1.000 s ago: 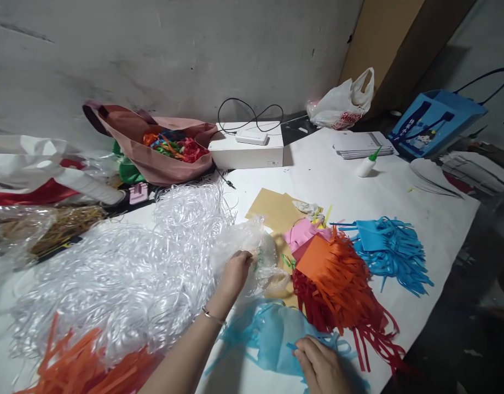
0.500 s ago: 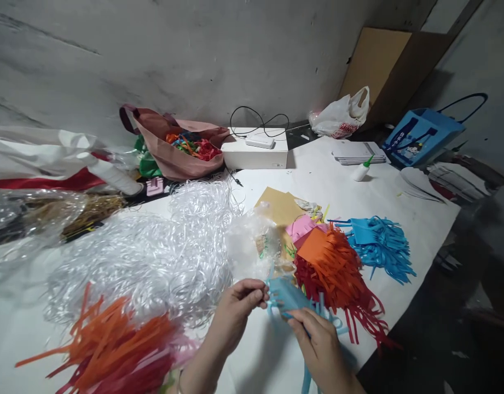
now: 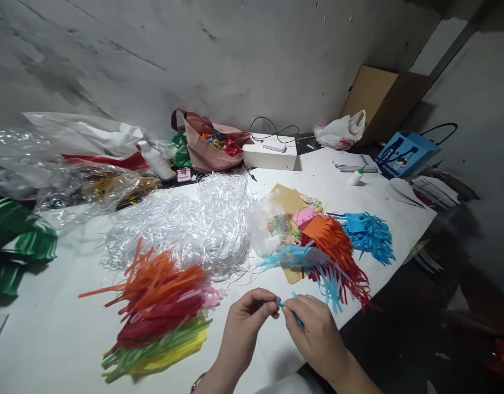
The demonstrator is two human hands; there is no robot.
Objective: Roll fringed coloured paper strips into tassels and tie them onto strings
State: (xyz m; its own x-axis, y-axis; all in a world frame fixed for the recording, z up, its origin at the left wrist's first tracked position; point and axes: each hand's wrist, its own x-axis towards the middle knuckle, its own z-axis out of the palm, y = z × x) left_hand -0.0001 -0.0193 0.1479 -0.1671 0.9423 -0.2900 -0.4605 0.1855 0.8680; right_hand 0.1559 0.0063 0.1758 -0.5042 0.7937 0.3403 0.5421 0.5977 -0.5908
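My left hand (image 3: 248, 324) pinches one end of a thin blue strip (image 3: 280, 303) between thumb and fingertips. My right hand (image 3: 315, 331) is closed around the same strip or a second one; a darker blue length shows under its thumb. Just beyond my hands, a light blue fringed piece (image 3: 317, 256) lies partly over orange fringed strips (image 3: 334, 241) and dark red ones (image 3: 350, 279). A bright blue fringed bundle (image 3: 369, 232) rests further right. To the left lie orange strips (image 3: 161, 276), red strips (image 3: 161, 323), green strips (image 3: 153, 350) and yellow strips (image 3: 169, 358).
A large heap of white shiny ribbon (image 3: 186, 224) spreads across the white table (image 3: 58, 339). Behind stand a pink bag (image 3: 210, 148), a white box (image 3: 272, 158), a glue bottle (image 3: 356, 178) and a blue bag (image 3: 407, 153). Green fringed material (image 3: 25, 235) lies far left.
The light blue fringed piece has left my hands and now lies on the pile beyond them. Both hands now hold a thin blue strip. The view has shifted left.
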